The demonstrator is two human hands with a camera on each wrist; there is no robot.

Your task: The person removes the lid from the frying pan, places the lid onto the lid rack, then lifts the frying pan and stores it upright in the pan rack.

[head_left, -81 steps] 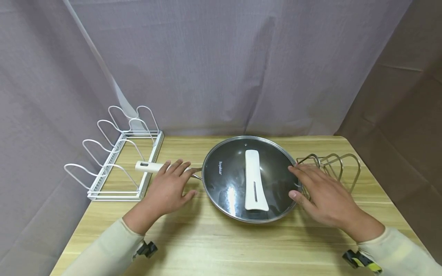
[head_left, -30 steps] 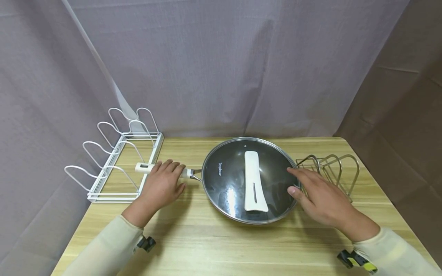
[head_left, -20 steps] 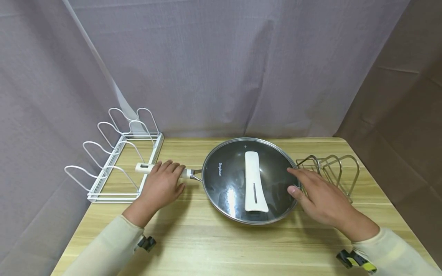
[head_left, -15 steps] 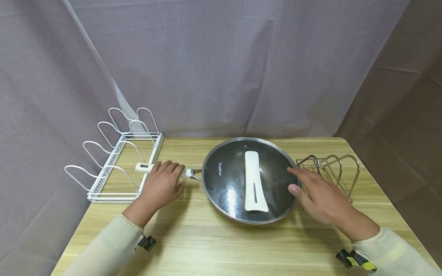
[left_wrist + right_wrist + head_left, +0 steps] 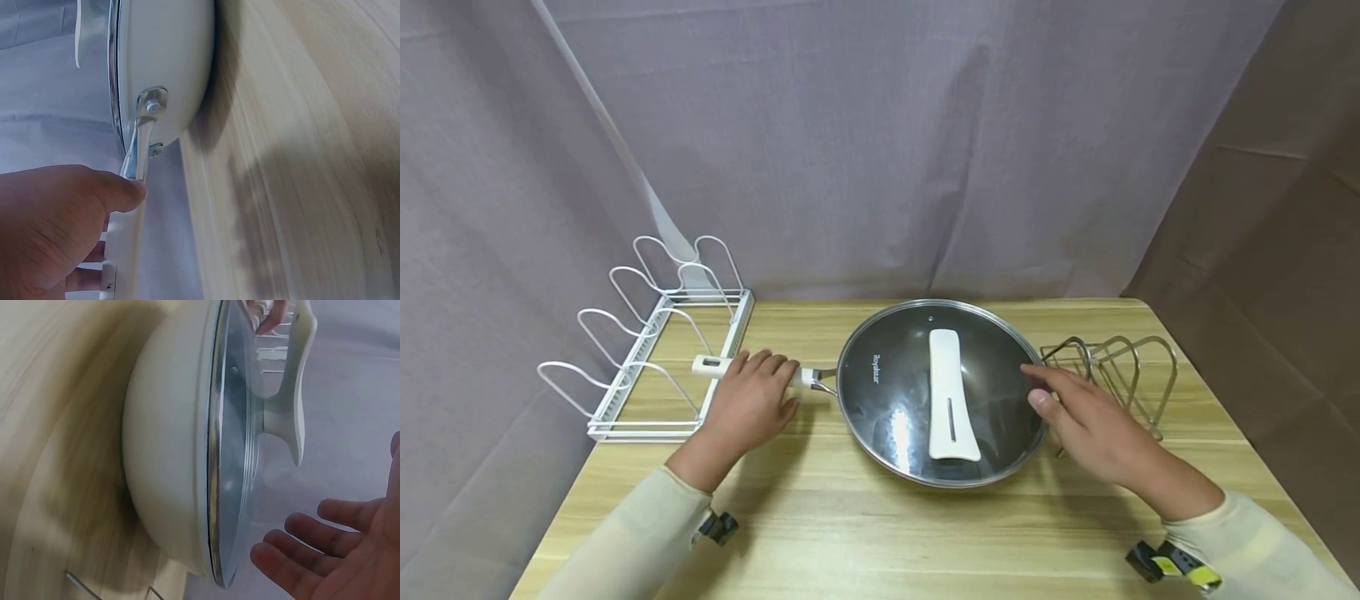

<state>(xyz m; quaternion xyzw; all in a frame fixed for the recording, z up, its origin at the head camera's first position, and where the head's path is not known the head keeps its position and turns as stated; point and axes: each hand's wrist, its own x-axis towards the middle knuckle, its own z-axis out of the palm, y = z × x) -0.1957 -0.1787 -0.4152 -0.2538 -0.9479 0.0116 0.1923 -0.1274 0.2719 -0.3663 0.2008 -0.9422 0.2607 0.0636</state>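
Note:
A cream wok [image 5: 165, 437] with a steel-rimmed glass lid [image 5: 895, 333] stands mid-table. A tall white lid handle [image 5: 951, 383] rises from the lid's middle. The wok's long cream handle [image 5: 707, 365] points left. My left hand [image 5: 748, 408] holds that handle; in the left wrist view its thumb lies on the near side and its fingers show beyond the handle. My right hand [image 5: 1097, 425] is at the lid's right edge, palm toward the wok. The right wrist view shows its fingers [image 5: 312, 537] spread and apart from the rim, holding nothing.
A white wire rack [image 5: 736, 333] with several hoops stands at the left, the wok handle's end over its near side. A smaller bronze wire rack [image 5: 1176, 367] is at the right, partly behind my right hand. Grey curtain [image 5: 865, 150] backs the wooden table [image 5: 880, 542].
My left hand has slid left along the wok handle and settled round it. My right hand has shifted slightly, its thumb moving nearer its fingers. The wok stays in place.

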